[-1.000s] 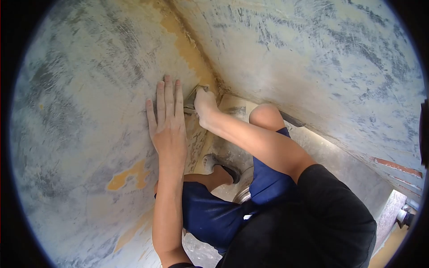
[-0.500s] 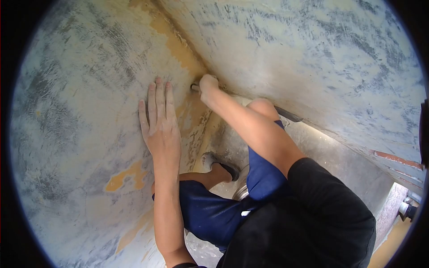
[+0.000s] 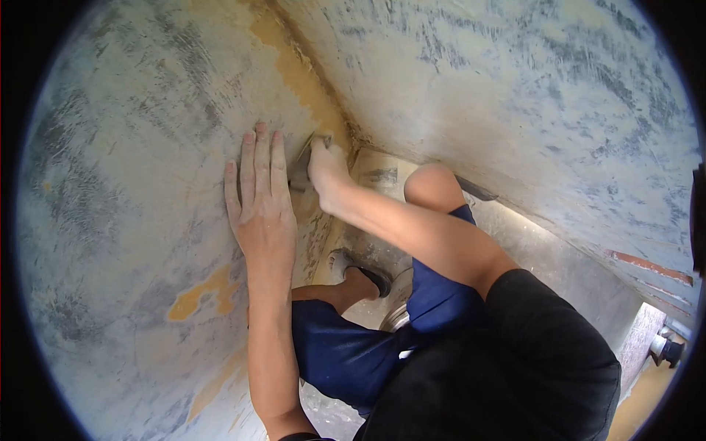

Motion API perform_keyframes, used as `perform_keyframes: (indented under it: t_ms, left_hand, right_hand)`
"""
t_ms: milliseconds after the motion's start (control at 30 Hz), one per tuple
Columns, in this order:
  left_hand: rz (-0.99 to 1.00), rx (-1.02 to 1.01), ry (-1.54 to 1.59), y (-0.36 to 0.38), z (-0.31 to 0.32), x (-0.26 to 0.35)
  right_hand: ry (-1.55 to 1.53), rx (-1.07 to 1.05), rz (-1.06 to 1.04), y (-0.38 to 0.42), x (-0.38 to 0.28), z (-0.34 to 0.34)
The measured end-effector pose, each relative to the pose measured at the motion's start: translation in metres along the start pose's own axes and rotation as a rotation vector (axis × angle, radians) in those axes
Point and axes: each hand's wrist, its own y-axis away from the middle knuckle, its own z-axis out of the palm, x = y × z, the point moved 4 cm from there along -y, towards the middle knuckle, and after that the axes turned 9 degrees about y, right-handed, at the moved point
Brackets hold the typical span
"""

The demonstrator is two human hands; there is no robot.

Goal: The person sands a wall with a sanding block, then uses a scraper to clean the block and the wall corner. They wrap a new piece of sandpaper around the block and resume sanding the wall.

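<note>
My left hand (image 3: 263,187) lies flat on the left wall (image 3: 132,220), its dusty fingers stretched out and pointing up. To its right, my right hand (image 3: 329,169) is closed round a flat scraper-like tool (image 3: 302,167), partly hidden by the fingers. The tool is at the left wall, close to the yellowish, rough strip (image 3: 294,70) along the corner. Part of my right hand is smeared by motion.
The right wall (image 3: 500,95) meets the left one at the corner. Below are my bent knees, a sandalled foot (image 3: 368,279) and the grey floor (image 3: 544,253). A dark strip (image 3: 476,189) lies by the right wall's base. A black-and-white fitting (image 3: 665,349) is at the lower right.
My right hand has moved left and down from the corner onto the left wall, and more of the tool shows. My left hand has stayed almost in place.
</note>
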Motion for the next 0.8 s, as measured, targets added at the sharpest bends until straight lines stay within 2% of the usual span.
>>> perform_keyframes:
  t_ms: [33, 100, 200, 233, 267, 333, 367, 400, 433, 533, 567, 600, 667, 733, 767, 800]
  left_hand:
    - [0.002, 0.004, -0.011, 0.0, -0.002, 0.002]
    - [0.002, 0.024, -0.026, 0.002, -0.006, 0.004]
    - [0.008, 0.056, 0.061, 0.002, -0.007, 0.0]
    - [0.019, 0.079, 0.083, 0.002, -0.007, -0.002]
    - [0.029, 0.097, 0.105, 0.002, -0.006, -0.003]
    - [0.028, 0.1, 0.1, 0.0, -0.008, -0.002]
    - [0.032, 0.111, 0.092, 0.001, -0.01, 0.0]
    - [0.036, 0.106, 0.092, 0.003, -0.01, 0.001]
    - [0.05, 0.129, 0.118, 0.003, -0.011, 0.001]
    - [0.054, 0.165, 0.167, 0.002, -0.015, -0.005]
    - [0.046, 0.163, 0.192, 0.002, -0.013, -0.006]
    - [0.045, 0.161, 0.192, 0.0, -0.013, -0.007]
    - [0.043, 0.153, 0.159, 0.0, -0.015, -0.003]
    - [0.055, 0.155, 0.162, 0.002, -0.014, -0.001]
    - [0.063, 0.178, 0.158, 0.0, -0.015, -0.002]
    - [0.062, 0.19, 0.152, 0.0, -0.016, -0.004]
  right_hand:
    - [0.0, 0.006, 0.015, -0.016, 0.0, -0.008]
    - [-0.377, -0.188, 0.524, -0.053, -0.01, -0.016]
    - [-0.401, -0.176, 0.367, -0.032, -0.015, -0.014]
    - [-0.2, -0.06, 0.265, -0.007, -0.023, -0.014]
    - [-0.051, 0.086, 0.028, -0.021, 0.008, 0.007]
    - [-0.177, -0.109, 0.086, 0.009, -0.023, -0.015]
    - [-0.172, -0.096, 0.208, -0.006, -0.019, -0.022]
    - [-0.17, -0.085, 0.323, -0.04, -0.022, -0.025]
    - [-0.515, -0.143, 0.461, -0.111, 0.023, 0.006]
    - [-0.413, -0.159, 0.35, -0.032, -0.022, -0.019]
    - [-0.195, -0.113, 0.316, -0.009, -0.029, -0.021]
    - [-0.093, -0.227, 0.274, 0.013, -0.039, -0.028]
    - [-0.095, -0.078, 0.162, -0.029, -0.007, -0.013]
    - [-0.413, -0.16, 0.412, -0.058, -0.024, -0.026]
    - [-0.435, -0.142, 0.457, -0.082, -0.011, -0.017]
    - [-0.436, -0.149, 0.446, -0.071, -0.017, -0.015]
